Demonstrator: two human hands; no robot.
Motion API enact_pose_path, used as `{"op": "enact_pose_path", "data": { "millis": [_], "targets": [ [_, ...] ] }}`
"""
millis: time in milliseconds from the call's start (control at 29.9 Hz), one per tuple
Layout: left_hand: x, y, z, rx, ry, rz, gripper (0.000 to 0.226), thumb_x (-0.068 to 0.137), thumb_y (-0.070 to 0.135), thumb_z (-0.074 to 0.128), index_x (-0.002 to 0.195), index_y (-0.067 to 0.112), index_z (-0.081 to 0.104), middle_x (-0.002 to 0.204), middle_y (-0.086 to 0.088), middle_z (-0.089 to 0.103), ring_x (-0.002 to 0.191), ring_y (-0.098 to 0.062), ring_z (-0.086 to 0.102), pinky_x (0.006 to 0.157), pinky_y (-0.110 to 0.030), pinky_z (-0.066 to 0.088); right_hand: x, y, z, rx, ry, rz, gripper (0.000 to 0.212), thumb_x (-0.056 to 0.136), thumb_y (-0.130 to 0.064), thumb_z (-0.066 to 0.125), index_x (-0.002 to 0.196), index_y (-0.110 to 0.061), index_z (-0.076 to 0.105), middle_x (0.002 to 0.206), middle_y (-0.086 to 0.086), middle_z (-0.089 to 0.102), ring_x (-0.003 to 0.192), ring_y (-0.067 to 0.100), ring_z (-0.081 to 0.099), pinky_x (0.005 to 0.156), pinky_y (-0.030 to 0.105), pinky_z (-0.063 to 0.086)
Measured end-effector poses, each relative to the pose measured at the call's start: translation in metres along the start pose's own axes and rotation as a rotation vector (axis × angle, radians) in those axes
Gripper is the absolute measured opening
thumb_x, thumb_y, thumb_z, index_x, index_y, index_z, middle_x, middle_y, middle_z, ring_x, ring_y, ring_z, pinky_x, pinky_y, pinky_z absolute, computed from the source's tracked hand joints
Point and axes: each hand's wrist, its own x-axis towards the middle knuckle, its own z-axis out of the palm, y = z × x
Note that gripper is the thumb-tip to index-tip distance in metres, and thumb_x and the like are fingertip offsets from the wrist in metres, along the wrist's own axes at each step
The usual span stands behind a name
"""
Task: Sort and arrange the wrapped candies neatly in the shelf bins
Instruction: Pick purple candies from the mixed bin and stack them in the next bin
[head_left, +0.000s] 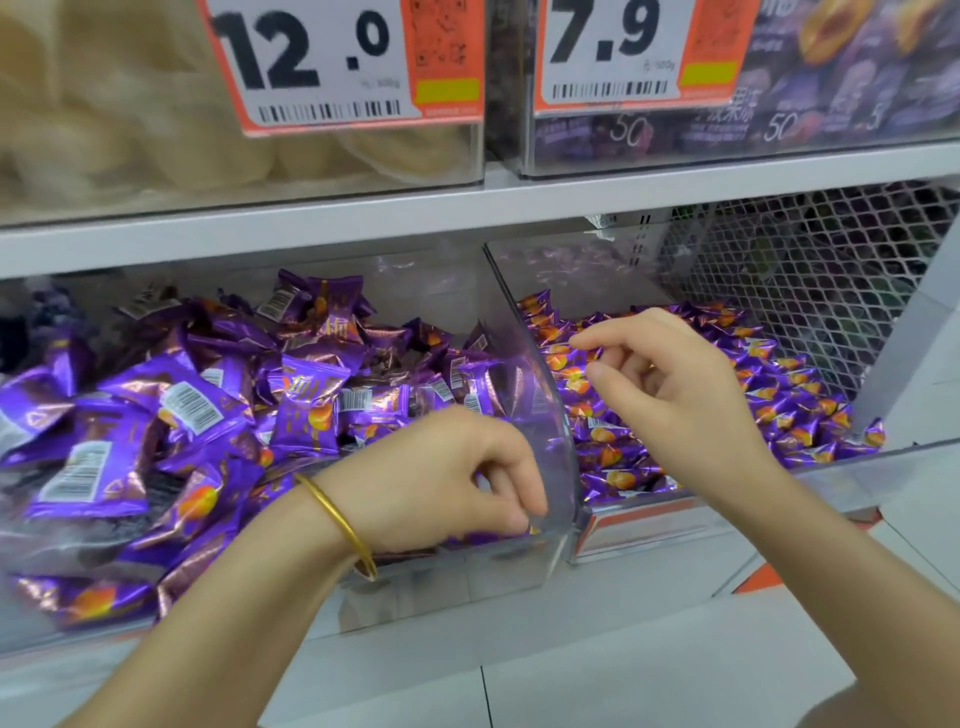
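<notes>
We see two bins side by side on the lower shelf: the left clear plastic bin (441, 587) is heaped with large purple foil-wrapped candies (311, 410), and the right clear plastic bin (649, 530) holds a flatter layer of small purple-and-orange foil-wrapped candies (779, 400). What matters for the next move is the clear divider wall (540, 384) between them. Our left hand (447, 478), with a thin gold bangle (337, 519) at the wrist, is down in the front right corner of the left bin. Its fingers curl onto a small purple wrapped piece (498, 536) lying right against that wall, and we judge they are pinching it. The piece is mostly hidden by the fingers, so we cannot tell which way its long axis runs. Our right hand (670, 384) hangs just above the small candies across the wall, its fingers loosely curled and holding nothing we can see. The piece looks like it belongs with the small ones, directly to the right over the divider. The left hand is the nearer one to it, and it would probably lift the piece clear of the rim.
</notes>
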Motion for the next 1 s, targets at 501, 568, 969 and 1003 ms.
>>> {"op": "enact_pose_path", "data": {
  "millis": [501,568,969,1003],
  "targets": [
    [-0.033,-0.027,-0.035,-0.682,0.875,-0.064,0.019,0.091,-0.007,0.049,0.092,0.012,0.054,0.096,-0.01,0.056,0.069,-0.01,0.067,0.064,-0.024,0.058,0.037,-0.054,0.107,-0.684,-0.689,0.057,0.023,0.089,-0.024,0.056,0.105,-0.008,0.059,0.112,0.015,0.061,0.104,0.033,0.06,0.079,0.036,0.048],
    [-0.036,-0.03,-0.037,-0.717,0.853,-0.039,0.024,0.088,-0.013,0.048,0.098,0.008,0.054,0.096,-0.016,0.058,0.069,-0.01,0.066,0.066,-0.024,0.058,0.034,-0.053,0.115,-0.723,-0.654,0.032,0.02,0.088,-0.017,0.056,0.107,-0.01,0.059,0.109,0.013,0.063,0.102,0.033,0.061,0.073,0.036,0.046],
    [-0.034,-0.035,-0.04,-0.871,0.852,-0.111,0.025,0.098,0.01,0.042,0.089,0.009,0.065,0.11,-0.011,0.064,0.082,-0.011,0.069,0.081,-0.028,0.057,0.049,-0.078,0.039,0.271,-0.325,0.04,0.033,0.08,0.012,0.061,0.081,-0.021,0.062,0.093,0.003,0.066,0.08,0.021,0.067,0.071,0.036,0.057],
    [-0.032,-0.033,-0.04,-0.951,0.822,-0.109,0.027,0.098,0.016,0.042,0.092,0.004,0.065,0.107,-0.014,0.067,0.085,-0.014,0.07,0.082,-0.031,0.057,0.047,-0.075,0.043,0.3,-0.327,0.012,0.033,0.08,0.011,0.063,0.078,-0.022,0.063,0.098,0.002,0.065,0.085,0.017,0.067,0.076,0.032,0.056]
  ]
}}
